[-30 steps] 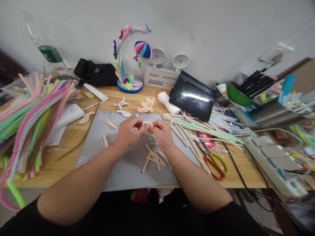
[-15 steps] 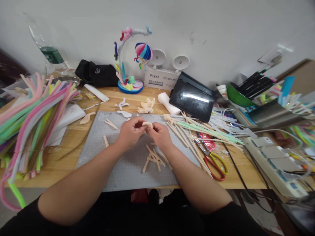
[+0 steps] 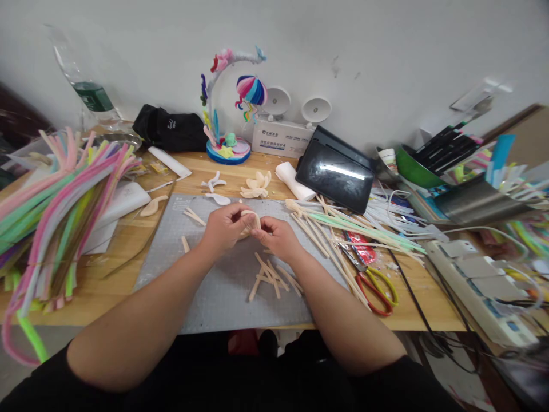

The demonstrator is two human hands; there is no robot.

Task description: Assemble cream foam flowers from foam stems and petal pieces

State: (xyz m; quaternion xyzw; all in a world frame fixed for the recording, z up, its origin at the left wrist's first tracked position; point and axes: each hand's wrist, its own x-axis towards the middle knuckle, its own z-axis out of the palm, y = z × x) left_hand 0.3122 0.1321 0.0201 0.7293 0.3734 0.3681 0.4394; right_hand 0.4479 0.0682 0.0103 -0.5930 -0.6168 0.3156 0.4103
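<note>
Between my two hands is a cream-coloured bent pipe cleaner piece (image 3: 251,220), held above the grey cutting mat (image 3: 171,269). My left hand (image 3: 226,228) pinches it from the left, thumb and fingers closed on it. From the right, the fingertips of my right hand (image 3: 277,233) grip its edge. Part of the piece is hidden by the fingers. Short cream pipe cleaner lengths (image 3: 269,276) lie crossed on the mat below. Just behind the mat rest a cluster of cream petal shapes (image 3: 256,185) and some white curled pieces (image 3: 213,181).
Left lies a big bundle of coloured pipe cleaners (image 3: 64,217). Long cream and green stems (image 3: 343,223), scissors (image 3: 375,289) and a power strip (image 3: 480,292) occupy the right. Behind stand a black tablet-like device (image 3: 337,171) and a decorated arch with a small balloon (image 3: 227,151).
The cream piece has turned in my fingers and now shows more of its curved, looped side. My right hand has shifted slightly; both hands still hold it.
</note>
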